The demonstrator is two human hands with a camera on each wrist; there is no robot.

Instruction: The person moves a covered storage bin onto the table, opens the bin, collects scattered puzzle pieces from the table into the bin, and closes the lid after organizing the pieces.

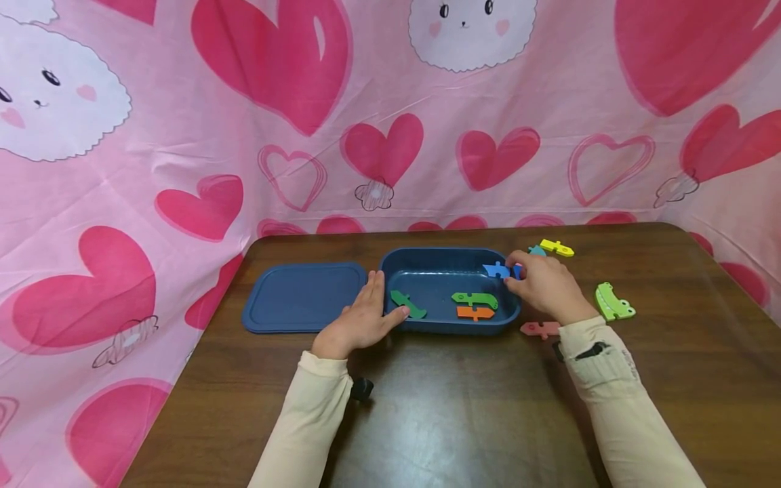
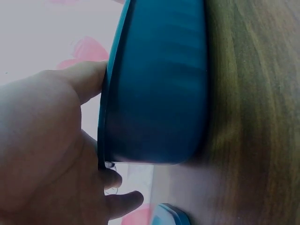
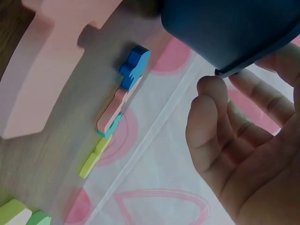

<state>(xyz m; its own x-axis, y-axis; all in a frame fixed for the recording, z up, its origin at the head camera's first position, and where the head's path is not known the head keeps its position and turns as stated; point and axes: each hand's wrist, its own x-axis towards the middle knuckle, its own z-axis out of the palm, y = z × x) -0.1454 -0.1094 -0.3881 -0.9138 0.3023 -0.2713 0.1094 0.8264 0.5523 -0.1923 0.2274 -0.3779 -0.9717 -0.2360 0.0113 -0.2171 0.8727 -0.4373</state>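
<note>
A dark blue plastic box (image 1: 451,327) stands on the table. My left hand (image 1: 361,318) rests along its left end, fingers straight, thumb over the front rim; the left wrist view shows this hand (image 2: 51,140) against the rim. Inside lie a dark green puzzle piece (image 1: 407,305), a light green one (image 1: 474,299) and an orange one (image 1: 475,313). At the box's back right corner, my right hand (image 1: 549,285) pinches a blue puzzle piece (image 1: 497,270) over the inside. In the right wrist view, the box hides the fingertips of that hand (image 3: 253,154).
The blue lid (image 1: 305,298) lies left of the box. To the right are a pink piece (image 1: 539,329), a green crocodile-head piece (image 1: 613,303), a yellow piece (image 1: 557,248) and a teal piece (image 1: 537,251). Another blue piece (image 3: 135,68) lies on the table beyond the box.
</note>
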